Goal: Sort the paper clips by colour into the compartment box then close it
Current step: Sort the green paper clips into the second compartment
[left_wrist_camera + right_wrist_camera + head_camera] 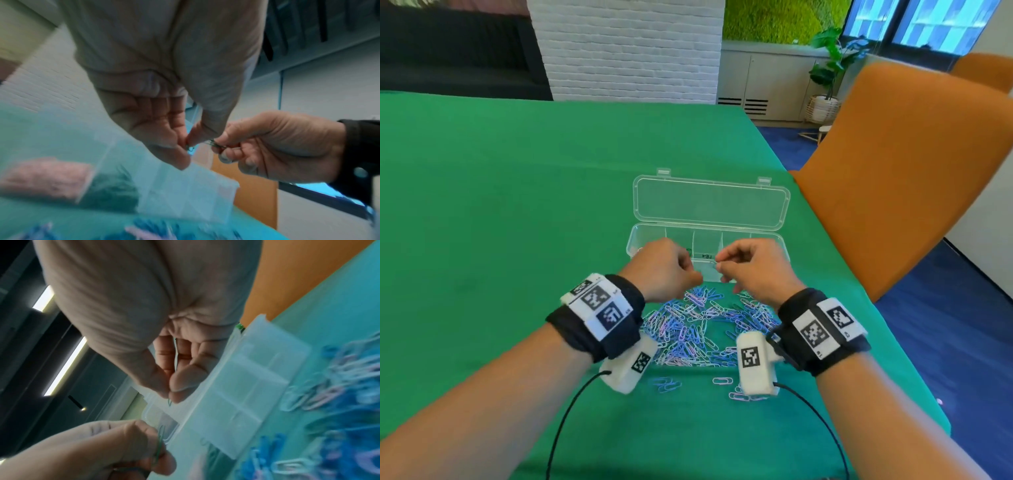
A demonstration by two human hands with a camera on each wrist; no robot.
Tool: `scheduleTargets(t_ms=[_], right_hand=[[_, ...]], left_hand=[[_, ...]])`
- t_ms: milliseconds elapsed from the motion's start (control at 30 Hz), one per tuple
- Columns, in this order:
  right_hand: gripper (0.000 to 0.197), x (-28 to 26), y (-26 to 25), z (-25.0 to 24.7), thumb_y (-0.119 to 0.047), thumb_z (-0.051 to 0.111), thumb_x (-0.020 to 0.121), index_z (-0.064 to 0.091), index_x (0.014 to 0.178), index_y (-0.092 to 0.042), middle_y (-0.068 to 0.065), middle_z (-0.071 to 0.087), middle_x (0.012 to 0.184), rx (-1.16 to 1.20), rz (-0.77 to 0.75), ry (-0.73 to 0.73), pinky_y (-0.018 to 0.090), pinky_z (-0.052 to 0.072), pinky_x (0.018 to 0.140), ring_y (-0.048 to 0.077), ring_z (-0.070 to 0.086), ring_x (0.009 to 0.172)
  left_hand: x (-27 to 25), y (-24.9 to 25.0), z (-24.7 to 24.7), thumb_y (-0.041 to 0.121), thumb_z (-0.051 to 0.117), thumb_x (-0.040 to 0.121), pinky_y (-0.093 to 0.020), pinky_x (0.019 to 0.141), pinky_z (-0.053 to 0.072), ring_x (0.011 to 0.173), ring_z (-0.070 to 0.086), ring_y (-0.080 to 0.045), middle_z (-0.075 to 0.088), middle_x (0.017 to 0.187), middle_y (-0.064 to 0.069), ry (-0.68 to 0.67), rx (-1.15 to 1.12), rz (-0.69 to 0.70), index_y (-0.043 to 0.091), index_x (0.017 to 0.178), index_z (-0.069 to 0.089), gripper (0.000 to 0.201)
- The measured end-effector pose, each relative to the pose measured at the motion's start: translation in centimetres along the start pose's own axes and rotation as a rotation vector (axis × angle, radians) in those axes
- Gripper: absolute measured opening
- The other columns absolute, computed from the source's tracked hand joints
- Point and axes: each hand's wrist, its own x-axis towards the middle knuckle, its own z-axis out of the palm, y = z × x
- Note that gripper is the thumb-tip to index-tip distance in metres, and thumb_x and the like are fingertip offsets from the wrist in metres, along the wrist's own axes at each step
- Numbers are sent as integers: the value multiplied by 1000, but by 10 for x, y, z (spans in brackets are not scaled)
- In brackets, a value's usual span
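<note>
A green table [517,205] fills your view, with an orange chair [911,171] at its right and a white brick pillar [625,48] beyond. Your clear box [709,202] lies open, lid tipped far; the heap of clips [702,329] lies near you. Your left hand [664,267] and right hand [753,270] each pinch a green clip [158,449]. Only the wrist views show them.

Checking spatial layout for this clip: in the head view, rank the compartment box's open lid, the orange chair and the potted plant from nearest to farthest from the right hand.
1. Open lid of the compartment box, just beyond the right hand.
2. Orange chair, off to the right beside the table.
3. Potted plant, far back right by the window.
</note>
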Motion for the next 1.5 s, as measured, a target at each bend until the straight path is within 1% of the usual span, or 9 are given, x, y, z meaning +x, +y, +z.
scheduleTargets(t_ms=[267,433,600,800,933,1033,1200,1333,1500], right_hand=[[21,63,-26,46,-13,71,81,69,60,-15,8,73,69,-154,-4,66,47,61,75,27,72,73],[20,48,-16,33,-19,70,87,69,67,-22,5,74,78,-58,-13,163,47,60,77,21,73,80],[12,9,0,-13,-13,67,91,69,80,-14,7,73,81,103,41,215,25,56,54,10,67,61],[14,-38,63,-64,-23,75,86,71,77,-13,6,70,75,-263,306,66,26,47,59,14,60,63],[18,-49,86,-64,-24,77,84,69,76,-10,5,69,78,-444,388,100,30,49,69,20,62,73],[13,-51,81,-39,-21,74,85,68,76,-14,2,68,78,-446,335,112,29,49,71,19,63,76],[10,-45,53,13,-18,63,91,66,81,-16,-4,65,80,-452,197,-2,27,50,72,15,62,78],[6,-39,21,50,-26,61,90,67,91,-26,-8,65,90,-621,-5,-23,32,53,83,15,62,86],[4,-40,4,75,-19,69,83,70,81,-22,-5,67,80,-599,-106,-400,32,54,78,17,64,79]], left_hand=[[32,-28,-29,12,67,84,-46,77,61,77,73,-30,73,65,-8,232,-340,-209,9,62,72,23],[44,-24,-19,19,61,95,-40,82,59,78,72,-22,74,74,-7,213,-334,-189,10,73,72,26],[23,-21,-30,22,61,97,-21,56,50,67,69,-10,73,95,0,205,-453,-82,19,91,69,10],[-35,-65,-32,28,78,83,-26,57,48,68,63,-14,70,86,-4,-150,-245,-274,23,100,67,21],[-56,-85,-19,26,80,79,-27,58,48,65,59,-16,70,83,-9,-182,-172,-411,21,101,64,28],[-56,-79,-5,17,80,78,-29,58,55,66,63,-17,70,79,-6,-186,-249,-448,17,102,60,32],[-49,-65,9,12,82,77,-42,78,60,69,66,-18,73,78,-2,-224,-263,-344,20,104,61,35],[-52,-64,9,13,81,79,-31,64,53,63,59,-15,71,81,-4,-197,-215,-286,21,100,63,30],[-54,-59,16,11,80,78,-23,59,42,59,50,-13,68,79,-10,-155,-189,-146,21,80,71,14]])
